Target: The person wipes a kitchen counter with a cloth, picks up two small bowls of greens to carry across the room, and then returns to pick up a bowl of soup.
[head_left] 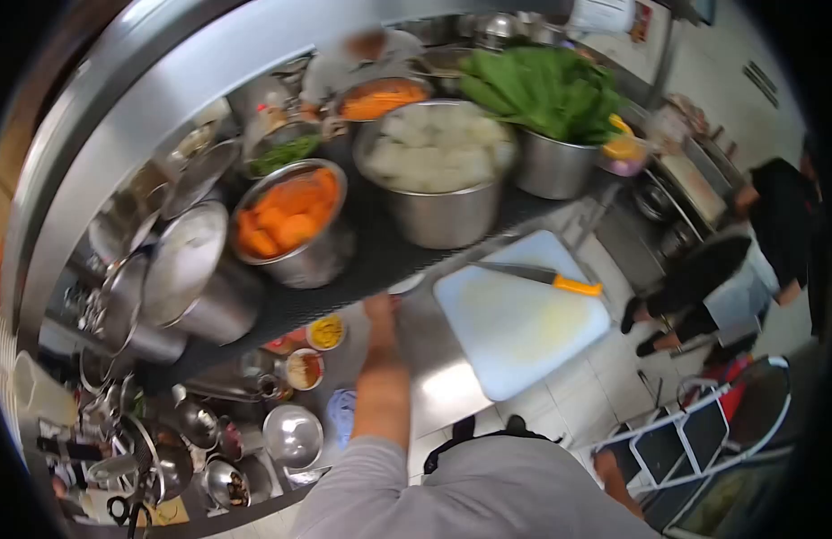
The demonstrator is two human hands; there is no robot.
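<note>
My left arm reaches forward over the steel counter (425, 346), and my left hand (378, 307) is at the edge of the dark shelf, blurred, its fingers not readable. Just right of it, partly under the shelf, lies a white dish (407, 284). A small bowl of yellow pieces (325, 332) and a bowl with red and pale food (305, 369) stand left of my forearm, by a blue cloth (341, 416). My right hand (605, 463) hangs low at my side, overlapping the folding step ladder (668, 454) in this view.
A knife with a yellow handle (576, 285) lies on the white cutting board (515, 350). Along the shelf stand pots of orange pieces (290, 211), pale chunks (438, 148) and green leaves (546, 94). A person (757, 242) stands at the right, another (362, 67) beyond the shelf.
</note>
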